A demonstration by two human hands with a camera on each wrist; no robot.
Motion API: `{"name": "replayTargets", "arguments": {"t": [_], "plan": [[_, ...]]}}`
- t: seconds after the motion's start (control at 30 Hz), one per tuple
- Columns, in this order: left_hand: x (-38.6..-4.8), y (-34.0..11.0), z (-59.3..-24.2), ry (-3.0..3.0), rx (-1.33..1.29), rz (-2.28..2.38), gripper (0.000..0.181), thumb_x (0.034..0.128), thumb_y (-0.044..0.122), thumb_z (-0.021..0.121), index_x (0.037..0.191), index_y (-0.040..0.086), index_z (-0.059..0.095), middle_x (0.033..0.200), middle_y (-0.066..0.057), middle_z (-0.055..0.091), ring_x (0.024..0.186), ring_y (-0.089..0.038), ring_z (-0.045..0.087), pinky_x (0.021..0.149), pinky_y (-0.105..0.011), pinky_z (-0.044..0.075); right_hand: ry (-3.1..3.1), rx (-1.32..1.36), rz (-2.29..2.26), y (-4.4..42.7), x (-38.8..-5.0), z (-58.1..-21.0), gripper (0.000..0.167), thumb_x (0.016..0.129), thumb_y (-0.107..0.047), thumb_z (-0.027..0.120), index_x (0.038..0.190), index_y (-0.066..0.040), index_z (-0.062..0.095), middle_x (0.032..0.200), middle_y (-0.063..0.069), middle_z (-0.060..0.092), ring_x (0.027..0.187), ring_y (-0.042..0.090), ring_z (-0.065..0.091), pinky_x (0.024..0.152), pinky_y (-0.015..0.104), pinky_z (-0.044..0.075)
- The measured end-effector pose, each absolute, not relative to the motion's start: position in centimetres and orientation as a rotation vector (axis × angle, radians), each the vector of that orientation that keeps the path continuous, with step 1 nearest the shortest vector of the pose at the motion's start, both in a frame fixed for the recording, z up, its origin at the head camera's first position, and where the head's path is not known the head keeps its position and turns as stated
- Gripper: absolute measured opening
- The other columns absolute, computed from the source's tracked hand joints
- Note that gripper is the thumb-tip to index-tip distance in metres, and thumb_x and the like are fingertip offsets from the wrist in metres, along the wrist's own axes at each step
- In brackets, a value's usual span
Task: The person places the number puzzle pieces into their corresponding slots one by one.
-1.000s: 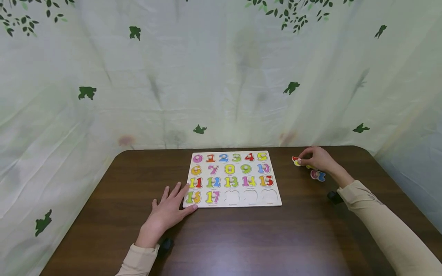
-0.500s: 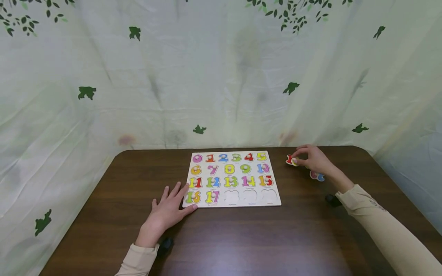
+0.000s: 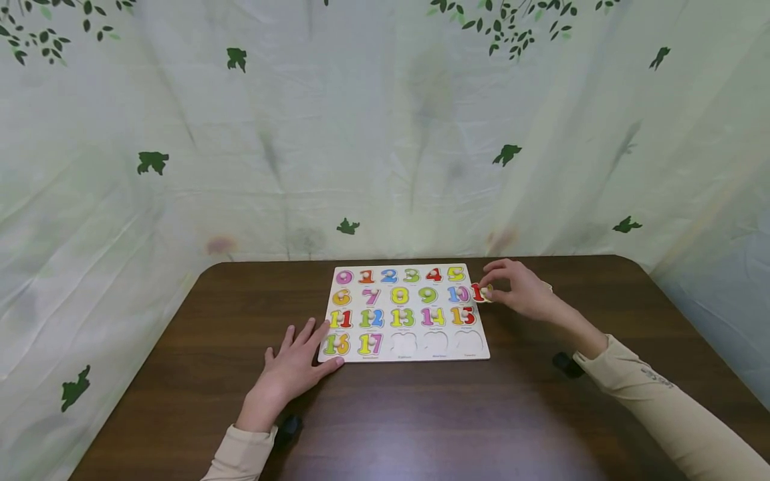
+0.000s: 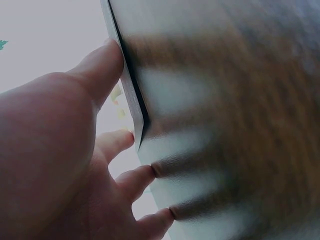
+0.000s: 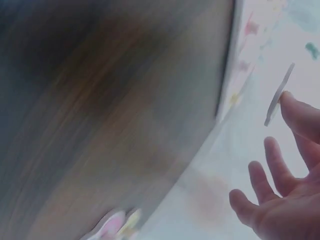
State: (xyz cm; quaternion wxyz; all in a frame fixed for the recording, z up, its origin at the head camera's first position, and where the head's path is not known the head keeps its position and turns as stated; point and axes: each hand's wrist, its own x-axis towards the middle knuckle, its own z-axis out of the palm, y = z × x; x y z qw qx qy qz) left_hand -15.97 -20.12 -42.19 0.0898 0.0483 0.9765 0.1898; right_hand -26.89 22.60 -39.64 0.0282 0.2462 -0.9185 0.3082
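A white number-puzzle board [image 3: 436,341] lies on the table, with knobbed number pieces in its recesses. Three recesses at the bottom right hold no piece. My left hand [image 3: 291,371] is spread flat, its thumb and fingertips touching the board's lower left corner. In the left wrist view, the thumb presses along the board's edge [image 4: 131,97]. My right hand [image 3: 522,290] pinches a number puzzle piece [image 3: 480,292] with a red 1 by its knob; its second digit is partly covered by the fingers. The right wrist view shows this piece edge-on [image 5: 279,97], raised off the table.
More puzzle pieces [image 5: 117,225] lie on the table in the right wrist view; in the head view the right hand hides nearly all of them. The brown table [image 3: 385,427] ends at the back against a pale curtain [image 3: 385,133] with leaf prints.
My right hand has carried the pinched puzzle piece leftward from the loose pieces to the board's right edge. My left hand has stayed in place.
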Motion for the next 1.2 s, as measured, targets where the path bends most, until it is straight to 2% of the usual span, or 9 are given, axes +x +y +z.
{"name": "replayTargets", "arguments": {"t": [0.23,0.43,0.63,0.77,0.93,1.03,1.2], "plan": [[-15.9,-20.2,-42.2,2.902,0.144,0.571,0.083,0.0908,0.056,0.061,0.157,0.017,0.029,0.160,-0.019,0.020,0.144,-0.051,0.008,0.099,-0.080,0.009,-2.812,0.895,0.964,19.2,-25.7,-39.5,0.015,0.085,-0.007,0.077,0.097,-0.015,0.077,0.130,0.016,0.056,0.122,0.036,0.047,0.097,0.052,0.038],[-16.0,-20.2,-42.2,2.903,0.142,0.562,0.084,0.0906,0.058,0.061,0.157,0.017,0.029,0.161,-0.018,0.020,0.144,-0.050,0.008,0.099,-0.080,0.009,-2.788,1.077,1.016,16.2,-25.1,-39.7,0.014,0.083,-0.009,0.080,0.091,-0.019,0.077,0.128,0.013,0.057,0.117,0.031,0.049,0.091,0.048,0.042],[-16.0,-20.1,-42.2,2.898,0.137,0.555,0.084,0.0906,0.059,0.060,0.157,0.018,0.028,0.161,-0.018,0.019,0.145,-0.050,0.007,0.100,-0.079,0.009,-2.795,1.197,1.030,13.6,-24.8,-40.2,0.011,0.083,-0.013,0.080,0.091,-0.020,0.077,0.128,0.013,0.058,0.123,0.033,0.046,0.099,0.049,0.036],[-16.1,-20.1,-42.2,2.900,0.139,0.548,0.084,0.0908,0.059,0.060,0.157,0.018,0.028,0.161,-0.017,0.019,0.145,-0.049,0.007,0.100,-0.079,0.009,-2.822,1.263,1.003,12.1,-24.7,-40.4,0.010,0.084,-0.016,0.080,0.090,-0.022,0.077,0.128,0.010,0.057,0.121,0.030,0.046,0.101,0.047,0.034],[-16.1,-20.1,-42.1,2.906,0.144,0.540,0.084,0.0907,0.059,0.060,0.157,0.018,0.028,0.161,-0.017,0.019,0.145,-0.049,0.007,0.100,-0.080,0.010,-2.821,1.386,0.941,10.6,-24.5,-40.8,0.010,0.084,-0.013,0.079,0.092,-0.018,0.078,0.124,0.009,0.059,0.110,0.023,0.049,0.091,0.038,0.041],[-16.1,-20.1,-42.1,2.905,0.143,0.539,0.084,0.0906,0.059,0.060,0.157,0.018,0.028,0.161,-0.018,0.019,0.145,-0.049,0.007,0.099,-0.080,0.009,-2.817,1.429,0.883,10.0,-24.6,-41.0,0.011,0.082,-0.010,0.079,0.092,-0.016,0.079,0.122,0.010,0.060,0.107,0.025,0.051,0.086,0.037,0.043],[-16.1,-20.2,-42.2,2.905,0.139,0.546,0.084,0.0903,0.059,0.061,0.157,0.018,0.029,0.161,-0.018,0.019,0.145,-0.049,0.007,0.099,-0.080,0.009,-2.830,1.452,0.796,9.2,-24.7,-41.3,0.012,0.082,-0.010,0.080,0.090,-0.018,0.079,0.124,0.009,0.059,0.116,0.031,0.048,0.096,0.043,0.039]]}}
